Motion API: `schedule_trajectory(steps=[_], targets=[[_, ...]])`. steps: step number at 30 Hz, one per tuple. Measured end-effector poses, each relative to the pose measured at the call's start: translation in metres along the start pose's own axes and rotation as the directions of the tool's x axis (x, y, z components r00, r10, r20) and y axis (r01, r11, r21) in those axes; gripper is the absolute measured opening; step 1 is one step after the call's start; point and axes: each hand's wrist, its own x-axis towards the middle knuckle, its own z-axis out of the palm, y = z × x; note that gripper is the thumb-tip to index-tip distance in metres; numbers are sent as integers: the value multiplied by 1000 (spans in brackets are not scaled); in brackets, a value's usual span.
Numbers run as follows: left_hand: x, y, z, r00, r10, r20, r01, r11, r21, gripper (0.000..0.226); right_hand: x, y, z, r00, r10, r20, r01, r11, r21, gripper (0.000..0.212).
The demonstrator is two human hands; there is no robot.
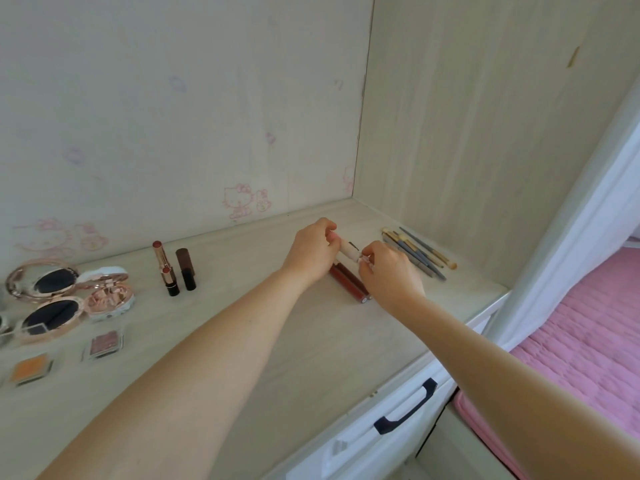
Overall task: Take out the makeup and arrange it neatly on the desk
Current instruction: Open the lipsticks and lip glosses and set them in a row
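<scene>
Tube (349, 252) betw. both hands, long axis left-far to right-near.

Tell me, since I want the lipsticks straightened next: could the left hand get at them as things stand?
Probably yes, once freed. The left hand and right hand both grip a pale tube now, but bare desk lies between it and the lipsticks, with nothing blocking.

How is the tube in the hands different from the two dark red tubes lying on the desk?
The pale tube is cream coloured; the two dark red tubes are brownish red. The pale tube is gripped at its ends by the left hand and right hand, above the desk; the dark red tubes lie flat side by side, with no hand gripping them. All are slim makeup tubes, angled much the same way.
</scene>
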Motion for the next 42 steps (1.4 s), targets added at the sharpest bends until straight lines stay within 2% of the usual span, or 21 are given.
schedule_trajectory(steps=[4, 6, 9, 12, 17, 21, 29, 34, 36, 38, 42], targets=[[-15, 1, -20, 976, -41, -215, 6, 987, -161, 15, -8, -17, -2, 996, -37, -78, 51, 981, 188, 19], [-26, 2, -33, 957, -77, -281, 8, 971, -237, 11, -14, -30, -1, 990, -38, -133, 75, 954, 290, 16], [-44, 0, -54, 944, -153, -291, 30, 922, -385, 11, -25, -51, 0, 992, -23, -125, 75, 900, 429, 15], [-68, -5, -82, 929, -239, -282, 65, 857, -512, 16, -40, -72, 2, 994, -32, -106, 80, 872, 482, 14], [-118, -23, -129, 934, -268, -234, 70, 784, -617, 24, -68, -114, 7, 998, -58, 35, 19, 739, 674, 14], [-158, -42, -162, 954, -208, -214, 93, 888, -451, 28, -90, -150, 9, 989, -108, 104, -1, 687, 727, 16], [-229, -82, -219, 955, 15, -295, -50, 993, -111, 32, -131, -203, 22, 930, -262, 258, -17, 670, 742, 15], [-267, -99, -252, 937, 223, -269, -175, 966, 191, 32, -152, -231, 40, 855, -359, 374, -22, 696, 718, 16], [-283, -106, -261, 927, 261, -271, -182, 942, 283, 28, -161, -240, 50, 817, -393, 422, -19, 713, 701, 16], [-296, -114, -266, 914, 272, -301, -171, 931, 322, 26, -169, -248, 60, 800, -407, 440, -26, 710, 704, 17], [-307, -124, -273, 913, 215, -346, -116, 951, 286, 28, -177, -263, 76, 823, -406, 398, -65, 629, 775, 18]])
